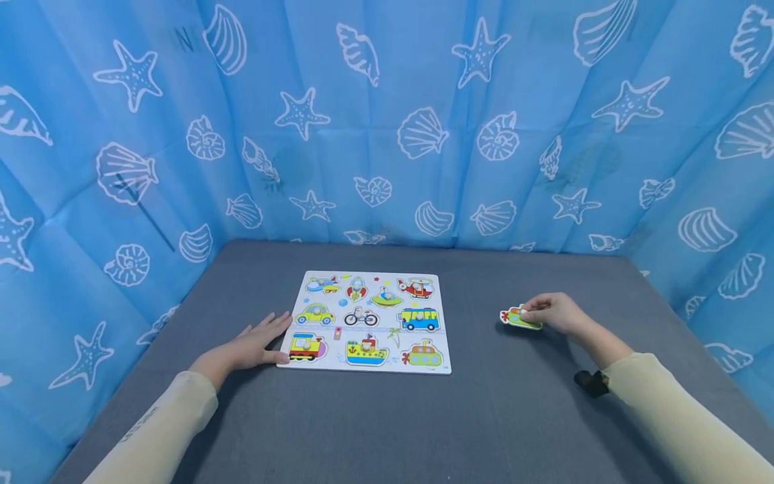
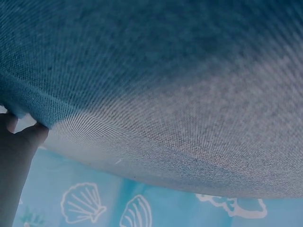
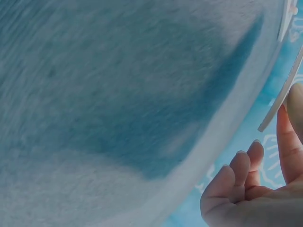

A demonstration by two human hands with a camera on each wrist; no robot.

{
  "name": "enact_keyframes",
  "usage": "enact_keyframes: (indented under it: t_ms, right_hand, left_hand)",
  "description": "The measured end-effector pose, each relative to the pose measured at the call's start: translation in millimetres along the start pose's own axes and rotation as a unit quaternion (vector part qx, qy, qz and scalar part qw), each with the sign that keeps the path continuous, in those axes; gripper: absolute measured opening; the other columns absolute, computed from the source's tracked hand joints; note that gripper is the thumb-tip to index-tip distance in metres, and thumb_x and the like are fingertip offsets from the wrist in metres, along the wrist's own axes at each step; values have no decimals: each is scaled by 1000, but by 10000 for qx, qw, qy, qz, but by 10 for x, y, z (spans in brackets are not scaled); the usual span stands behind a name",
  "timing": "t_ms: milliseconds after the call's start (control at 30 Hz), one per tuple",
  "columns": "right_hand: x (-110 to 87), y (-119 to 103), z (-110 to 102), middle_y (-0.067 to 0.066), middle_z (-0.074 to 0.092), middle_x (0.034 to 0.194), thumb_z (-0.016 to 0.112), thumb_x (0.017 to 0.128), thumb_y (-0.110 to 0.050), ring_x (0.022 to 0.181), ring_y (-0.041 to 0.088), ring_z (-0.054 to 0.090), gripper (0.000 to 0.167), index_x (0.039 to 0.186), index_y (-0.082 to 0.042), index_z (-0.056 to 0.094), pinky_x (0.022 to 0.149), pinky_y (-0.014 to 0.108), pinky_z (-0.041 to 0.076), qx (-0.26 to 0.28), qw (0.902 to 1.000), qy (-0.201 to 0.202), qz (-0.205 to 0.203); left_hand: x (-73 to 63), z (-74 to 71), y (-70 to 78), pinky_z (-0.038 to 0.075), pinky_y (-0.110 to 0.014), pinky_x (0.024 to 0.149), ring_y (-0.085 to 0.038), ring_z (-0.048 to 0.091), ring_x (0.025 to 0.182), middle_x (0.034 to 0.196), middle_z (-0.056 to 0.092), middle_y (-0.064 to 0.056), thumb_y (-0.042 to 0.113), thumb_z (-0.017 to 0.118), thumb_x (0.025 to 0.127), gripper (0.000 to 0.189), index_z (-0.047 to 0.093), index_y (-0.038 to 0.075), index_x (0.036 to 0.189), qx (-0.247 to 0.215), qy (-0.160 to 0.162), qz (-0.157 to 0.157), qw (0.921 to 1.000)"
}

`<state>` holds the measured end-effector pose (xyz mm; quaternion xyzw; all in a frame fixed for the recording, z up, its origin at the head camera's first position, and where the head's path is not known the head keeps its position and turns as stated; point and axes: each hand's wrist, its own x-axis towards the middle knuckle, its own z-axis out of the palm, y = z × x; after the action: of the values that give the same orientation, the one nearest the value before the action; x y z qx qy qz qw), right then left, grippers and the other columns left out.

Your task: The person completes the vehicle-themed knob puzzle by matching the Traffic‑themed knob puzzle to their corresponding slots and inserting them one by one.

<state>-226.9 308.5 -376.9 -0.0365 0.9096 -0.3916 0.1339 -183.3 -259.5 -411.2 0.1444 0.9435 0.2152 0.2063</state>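
A white wooden puzzle board (image 1: 336,359) with colourful vehicle shapes lies flat on the grey table. My left hand (image 1: 256,344) rests at its left edge, fingers extended, thumb touching the lower left corner by the train piece (image 1: 307,347). Off to the board's right, my right hand (image 1: 553,312) pinches a green submarine puzzle piece (image 1: 516,318) between thumb and fingers, held above the table. In the right wrist view that piece (image 3: 279,101) appears edge-on as a thin board. A matching submarine picture (image 1: 425,354) shows at the board's lower right.
Grey cloth covers the table (image 1: 363,430). A blue curtain (image 1: 387,168) with white shells and starfish hangs behind and along both sides. Near the right sleeve's cuff is a small black object (image 1: 591,383), apparently at the wrist.
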Motion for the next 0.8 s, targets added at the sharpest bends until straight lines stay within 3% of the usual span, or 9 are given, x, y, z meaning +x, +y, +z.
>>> enact_keyframes:
  t_ms: [433, 800]
  right_hand:
    - [-112, -234, 166, 15, 60, 99, 69, 91, -15, 85, 24, 52, 25, 102, 8, 68, 67, 37, 44, -130, 9992, 1, -391]
    - [-131, -403, 265, 12, 52, 95, 73, 88, -14, 86, 26, 43, 20, 95, 5, 70, 64, 34, 36, -269, 9977, 76, -616]
  left_hand:
    - [11, 11, -2, 3, -69, 108, -47, 2, 144, 159, 14, -23, 54, 66, 86, 98, 18, 3, 154, 59, 36, -6, 10000]
    - [3, 1, -6, 3, -69, 108, -46, 2, 144, 159, 13, -22, 54, 66, 86, 98, 17, 4, 155, -3, -1, -46, 10000]
